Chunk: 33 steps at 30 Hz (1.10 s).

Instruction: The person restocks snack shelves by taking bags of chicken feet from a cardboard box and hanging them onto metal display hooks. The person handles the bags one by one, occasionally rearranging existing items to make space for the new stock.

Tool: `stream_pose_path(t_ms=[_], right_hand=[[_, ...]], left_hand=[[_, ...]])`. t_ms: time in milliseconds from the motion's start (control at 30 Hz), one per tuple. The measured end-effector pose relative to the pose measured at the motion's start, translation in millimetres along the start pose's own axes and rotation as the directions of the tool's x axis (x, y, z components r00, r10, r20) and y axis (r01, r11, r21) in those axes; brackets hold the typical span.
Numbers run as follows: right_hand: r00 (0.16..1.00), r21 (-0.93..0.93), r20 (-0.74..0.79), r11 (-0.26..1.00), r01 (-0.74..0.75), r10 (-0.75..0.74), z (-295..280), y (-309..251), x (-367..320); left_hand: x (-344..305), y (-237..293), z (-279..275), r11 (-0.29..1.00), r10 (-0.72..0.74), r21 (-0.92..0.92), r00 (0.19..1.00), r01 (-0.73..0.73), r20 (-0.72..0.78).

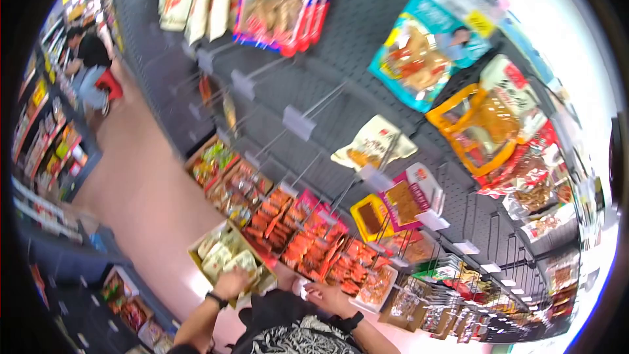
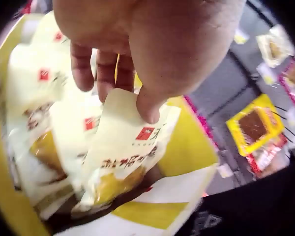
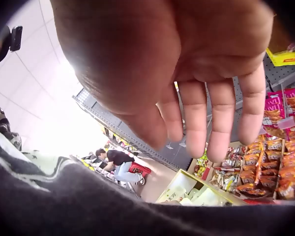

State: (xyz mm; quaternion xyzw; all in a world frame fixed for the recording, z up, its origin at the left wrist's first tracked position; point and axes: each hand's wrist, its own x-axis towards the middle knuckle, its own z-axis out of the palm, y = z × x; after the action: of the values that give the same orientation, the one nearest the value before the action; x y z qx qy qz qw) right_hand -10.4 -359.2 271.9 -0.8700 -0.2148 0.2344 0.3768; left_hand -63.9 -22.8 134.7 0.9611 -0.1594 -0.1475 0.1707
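Shop aisle: pinkish smooth floor [image 1: 141, 174], dark grey perforated metal shelving [image 1: 357, 26]. Cream plastic pouch with red square logo [image 2: 130, 140] was in the yellow-and-white cardboard box [image 2: 187, 142], tilted, long axis sloping from left hand [image 1: 232, 283] down to lower left in left wrist view. Left thumb and fingers pinched its top; right hand [image 3: 187, 64] empty, fingers extended. Counted: four pouches visible, one box, one person in black top [image 1: 92, 52].

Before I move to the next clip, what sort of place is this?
Most likely a shop's snack aisle: packets hanging on wall hooks, open boxes of wrapped snacks below, and a yellow price tag.
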Motion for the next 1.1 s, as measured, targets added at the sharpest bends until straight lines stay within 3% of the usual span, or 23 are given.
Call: stream_pose_path(t_ms=[33,100,167,200,233,267,300,333,367,400,433,467,500,567,633,700,733,833,900,1100], right_hand=[[0.994,0.028,0.076,0.996,-0.079,0.077,-10,-8,1],[0.999,0.089,0.012,0.995,-0.034,0.033,-19,-16,8],[0.996,0.073,-0.051,0.995,0.074,-0.070,-20,-9,21],[0.993,0.108,-0.036,0.987,0.120,-0.117,-31,-19,27],[0.986,0.144,-0.021,0.976,0.166,-0.165,-42,-30,32],[0.989,0.204,0.031,0.969,0.137,-0.146,-56,-42,34],[0.949,0.246,-0.084,0.916,0.317,-0.305,-59,-34,39],[0.968,0.429,-0.089,0.868,0.249,-0.233,-58,-19,45],[0.984,0.596,-0.076,0.784,0.173,-0.160,-56,-9,50],[0.958,0.521,-0.274,0.825,0.217,-0.079,-66,-21,49],[0.927,0.495,-0.374,0.847,0.195,0.005,-80,-29,52],[0.881,0.521,-0.471,0.823,0.227,0.055,-91,-33,59],[0.822,0.543,-0.558,0.799,0.260,0.111,-101,-36,64],[0.734,0.388,-0.677,0.874,0.294,0.054,-126,-42,73],[0.681,0.402,-0.728,0.855,0.328,0.081,-132,-31,90],[0.589,0.336,-0.807,0.852,0.401,0.042,-139,-38,93],[0.585,0.339,-0.810,0.850,0.405,0.044,-143,-41,93],[0.583,0.272,-0.812,0.908,0.319,0.038,-154,-51,86],[0.646,0.252,-0.763,0.933,0.258,0.027,-160,-54,84],[0.626,0.214,-0.780,0.940,0.267,0.000,-175,-58,87]], left_hand=[[-4,22,-47,0.987,0.137,-0.080,0.990,-0.140,-0.043],[-9,59,-112,0.968,0.235,-0.081,0.970,-0.239,-0.056],[-3,98,-183,0.924,0.272,-0.237,0.951,-0.300,-0.147],[8,111,-207,0.929,0.280,-0.210,0.949,-0.305,-0.143],[20,122,-228,0.856,0.277,-0.405,0.946,-0.323,-0.169],[28,133,-243,0.743,0.265,-0.583,0.945,-0.328,-0.194],[45,136,-243,0.714,0.244,-0.572,0.909,-0.404,-0.337],[63,141,-247,0.740,0.188,-0.518,0.872,-0.429,-0.453],[78,153,-253,0.653,0.007,-0.673,0.892,-0.346,-0.452],[105,150,-248,0.633,-0.060,-0.684,0.858,-0.363,-0.511],[131,157,-249,0.406,-0.178,-0.828,0.855,-0.387,-0.487],[158,159,-245,0.193,-0.205,-0.880,0.859,-0.435,-0.469],[173,170,-257,0.100,-0.182,-0.908,0.889,-0.408,-0.420],[210,178,-259,-0.039,-0.148,-0.927,0.920,-0.372,-0.363],[236,182,-256,-0.150,-0.115,-0.918,0.929,-0.367,-0.352],[240,197,-265,-0.112,-0.147,-0.898,0.901,-0.426,-0.409],[242,200,-266,-0.119,-0.171,-0.871,0.874,-0.477,-0.456],[245,204,-268,-0.150,-0.189,-0.822,0.832,-0.550,-0.522],[245,206,-272,-0.166,-0.209,-0.799,0.813,-0.577,-0.544],[260,207,-278,-0.174,-0.208,-0.785,0.802,-0.594,-0.561]])
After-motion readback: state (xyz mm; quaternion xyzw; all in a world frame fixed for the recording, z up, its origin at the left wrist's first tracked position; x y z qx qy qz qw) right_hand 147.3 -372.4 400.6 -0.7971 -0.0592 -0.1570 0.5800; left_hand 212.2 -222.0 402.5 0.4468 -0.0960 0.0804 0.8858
